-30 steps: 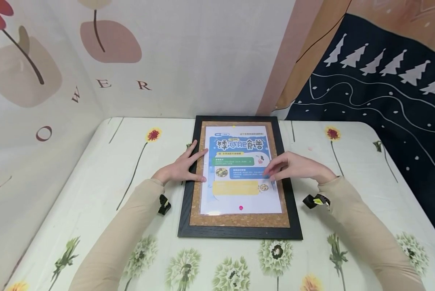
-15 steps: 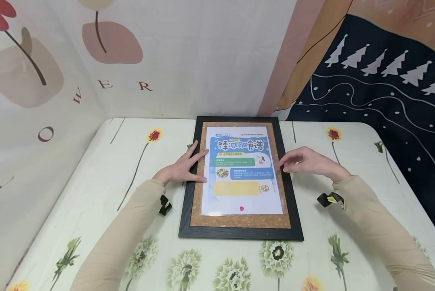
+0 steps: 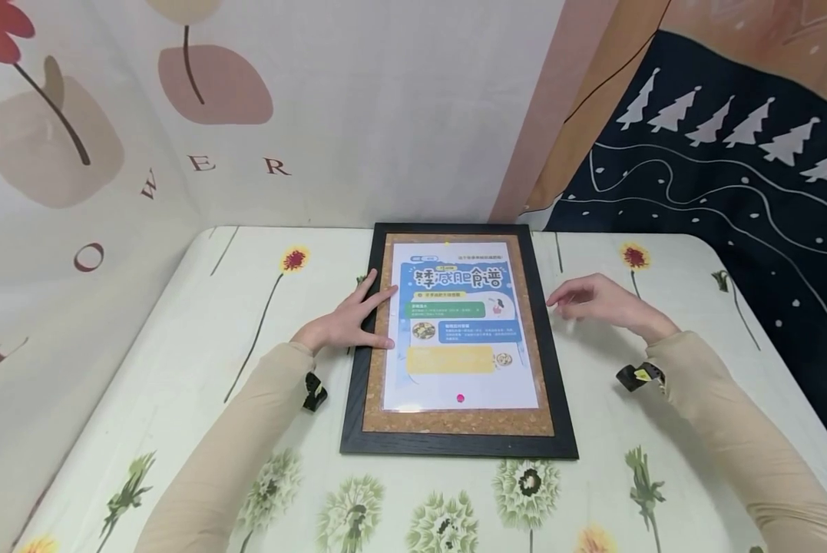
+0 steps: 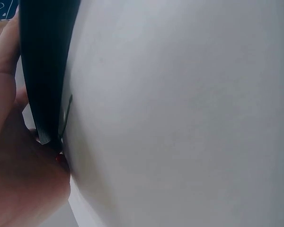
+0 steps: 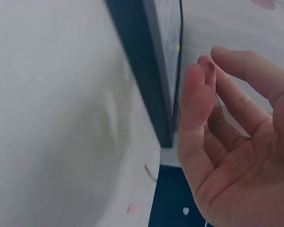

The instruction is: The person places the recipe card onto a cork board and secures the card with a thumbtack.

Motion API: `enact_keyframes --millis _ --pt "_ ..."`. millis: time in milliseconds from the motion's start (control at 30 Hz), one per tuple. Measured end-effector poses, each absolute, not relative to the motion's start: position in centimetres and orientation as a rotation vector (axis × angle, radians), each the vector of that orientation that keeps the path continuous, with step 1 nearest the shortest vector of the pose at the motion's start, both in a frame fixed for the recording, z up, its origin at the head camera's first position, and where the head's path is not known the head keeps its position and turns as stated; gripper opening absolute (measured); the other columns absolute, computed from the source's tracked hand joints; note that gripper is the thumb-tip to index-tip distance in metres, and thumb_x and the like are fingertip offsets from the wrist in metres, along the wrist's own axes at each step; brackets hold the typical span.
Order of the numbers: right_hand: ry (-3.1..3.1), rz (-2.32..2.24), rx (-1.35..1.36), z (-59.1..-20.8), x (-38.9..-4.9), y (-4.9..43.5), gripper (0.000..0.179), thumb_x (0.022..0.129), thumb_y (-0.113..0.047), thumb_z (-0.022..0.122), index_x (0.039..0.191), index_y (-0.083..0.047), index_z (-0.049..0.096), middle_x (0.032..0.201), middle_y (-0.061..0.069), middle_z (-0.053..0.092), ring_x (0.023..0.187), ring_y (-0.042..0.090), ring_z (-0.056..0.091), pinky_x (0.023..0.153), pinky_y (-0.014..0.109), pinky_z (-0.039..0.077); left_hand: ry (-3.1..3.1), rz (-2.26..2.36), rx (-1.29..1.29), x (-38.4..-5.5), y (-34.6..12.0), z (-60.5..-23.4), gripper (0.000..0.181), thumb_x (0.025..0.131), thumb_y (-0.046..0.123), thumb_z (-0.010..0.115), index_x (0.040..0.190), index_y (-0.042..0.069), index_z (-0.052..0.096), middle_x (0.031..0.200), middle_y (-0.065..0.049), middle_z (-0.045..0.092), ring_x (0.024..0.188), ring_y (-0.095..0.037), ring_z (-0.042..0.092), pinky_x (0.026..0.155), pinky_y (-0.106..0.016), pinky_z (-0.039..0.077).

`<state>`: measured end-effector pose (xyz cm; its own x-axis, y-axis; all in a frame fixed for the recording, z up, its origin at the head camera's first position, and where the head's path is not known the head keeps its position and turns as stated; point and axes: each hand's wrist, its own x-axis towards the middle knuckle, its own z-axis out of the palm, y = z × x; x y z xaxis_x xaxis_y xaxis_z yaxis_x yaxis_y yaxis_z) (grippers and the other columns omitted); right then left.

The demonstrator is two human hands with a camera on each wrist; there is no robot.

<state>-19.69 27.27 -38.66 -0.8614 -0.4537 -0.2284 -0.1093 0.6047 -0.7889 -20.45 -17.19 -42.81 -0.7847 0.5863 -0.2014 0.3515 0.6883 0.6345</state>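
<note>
A black-framed cork board (image 3: 454, 421) lies flat on the table with a printed sheet (image 3: 468, 388) on it, blue, green and yellow with a large Chinese title. A pink pushpin (image 3: 460, 398) marks the sheet's bottom middle, and a small yellow pin (image 3: 447, 243) its top. My left hand (image 3: 347, 319) rests with spread fingers across the board's left edge, fingertips at the sheet; in the left wrist view the black frame (image 4: 45, 71) runs beside it. Just off the right edge hovers my right hand (image 3: 603, 303), fingers loosely bent, with nothing between fingers and thumb in the right wrist view.
A white tablecloth (image 3: 261, 430) printed with flowers covers the table. A pale curtain with lettering (image 3: 399, 115) stands behind and to the left, and a dark cloth with white trees (image 3: 717, 177) hangs at the right. Each wrist wears a small black camera (image 3: 637, 376).
My right hand has lifted away from the sheet and moved right, past the board's edge. The left hand and the board have stayed in place.
</note>
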Motion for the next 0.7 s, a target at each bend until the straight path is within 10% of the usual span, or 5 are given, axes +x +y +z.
enact_keyframes --millis 700 --pt "2.613 -1.105 -0.212 -39.2 -20.3 31.2 0.033 0.097 -0.021 0.061 0.121 0.003 0.063 0.121 0.022 0.058 0.089 0.027 0.061 0.072 0.026 0.052 2.508 0.809 0.73 -20.7 -17.2 -43.1 0.1 0.08 0.04 0.079 0.156 0.016 0.018 0.158 -0.013 -0.019 0.144 -0.038 -0.007 0.109 -0.061 0.017"
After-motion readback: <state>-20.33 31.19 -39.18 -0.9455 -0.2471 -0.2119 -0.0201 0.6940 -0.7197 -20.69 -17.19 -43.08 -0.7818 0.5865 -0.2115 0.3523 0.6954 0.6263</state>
